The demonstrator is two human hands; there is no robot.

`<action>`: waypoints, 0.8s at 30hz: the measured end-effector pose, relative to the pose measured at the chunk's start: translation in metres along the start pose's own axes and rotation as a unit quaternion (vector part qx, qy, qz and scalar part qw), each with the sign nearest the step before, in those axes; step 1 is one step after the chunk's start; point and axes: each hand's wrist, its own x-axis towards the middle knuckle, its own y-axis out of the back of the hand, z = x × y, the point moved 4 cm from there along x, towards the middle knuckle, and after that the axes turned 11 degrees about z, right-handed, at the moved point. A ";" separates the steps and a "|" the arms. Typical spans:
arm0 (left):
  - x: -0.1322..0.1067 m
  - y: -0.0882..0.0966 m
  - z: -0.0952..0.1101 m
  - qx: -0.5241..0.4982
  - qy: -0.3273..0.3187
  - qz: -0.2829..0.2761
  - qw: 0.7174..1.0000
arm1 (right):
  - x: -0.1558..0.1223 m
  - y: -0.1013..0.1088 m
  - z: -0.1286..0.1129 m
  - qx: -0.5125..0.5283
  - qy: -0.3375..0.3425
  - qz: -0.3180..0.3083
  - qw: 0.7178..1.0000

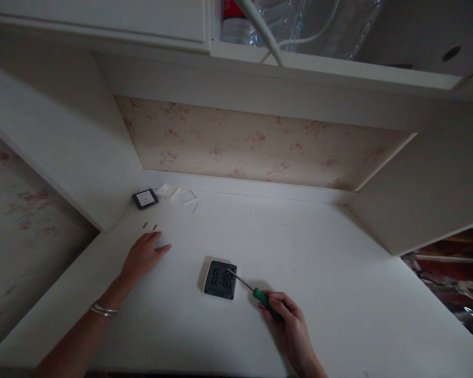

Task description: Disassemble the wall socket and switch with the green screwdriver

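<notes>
On the white desk [323, 273] lies a dark socket module [219, 279] face down on a white backing. My right hand [287, 323] is closed round the green handle of a screwdriver [256, 293], whose metal tip rests on the module's upper right part. My left hand [144, 254] lies flat on the desk to the left, fingers stretched out, holding nothing. Two small dark screws [150, 226] lie just beyond its fingertips. A second socket plate [145, 198] with a white face sits in the back left corner.
Clear plastic wrappers [177, 193] lie by the back wall next to the second plate. White side panels close in the desk left and right. A shelf overhead holds plastic bottles [260, 21] and a white cable [260, 31]. Clutter shows on the floor at far right.
</notes>
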 end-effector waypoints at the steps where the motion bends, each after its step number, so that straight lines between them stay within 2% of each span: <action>1: 0.005 -0.002 -0.007 -0.002 0.004 -0.006 1.000 | 0.001 0.000 0.001 0.002 0.000 -0.001 1.000; 4: 0.019 -0.009 -0.021 -0.029 0.011 -0.028 0.999 | 0.002 0.001 0.003 0.012 0.000 0.000 1.000; 9: 0.044 -0.021 -0.031 -0.038 0.027 -0.065 0.997 | 0.003 0.003 0.005 0.006 0.013 0.000 1.000; 16: 0.078 -0.027 -0.060 -0.039 0.020 -0.067 0.997 | 0.004 0.001 0.005 -0.006 0.032 -0.002 0.999; 19: 0.086 -0.027 -0.069 -0.044 0.019 -0.076 0.996 | 0.003 -0.002 0.003 -0.014 0.048 -0.004 0.999; 24: 0.092 -0.026 -0.070 -0.049 0.020 -0.072 0.996 | 0.003 -0.003 0.002 -0.017 0.047 0.003 0.999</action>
